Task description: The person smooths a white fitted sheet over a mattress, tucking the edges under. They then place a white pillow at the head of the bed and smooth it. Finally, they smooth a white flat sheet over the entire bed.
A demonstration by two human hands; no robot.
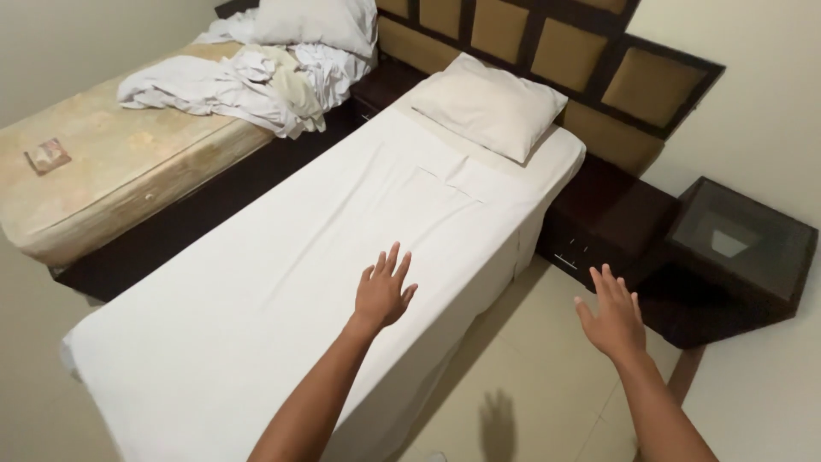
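A single bed with a smooth white sheet (282, 282) runs from lower left to upper right. A white pillow (489, 104) lies at its head. My left hand (382, 289) hovers flat over the sheet near the bed's right edge, fingers spread, holding nothing. My right hand (612, 315) is raised over the tiled floor beside the bed, also spread and empty, with its shadow on the tiles below.
A second bed (103, 171) at the left shows a bare beige mattress with a heap of crumpled white linen (248, 81) and another pillow (316, 21). A dark padded headboard (547, 51) spans the back. A dark bedside unit (611, 218) and a glass-topped side table (742, 239) stand at the right.
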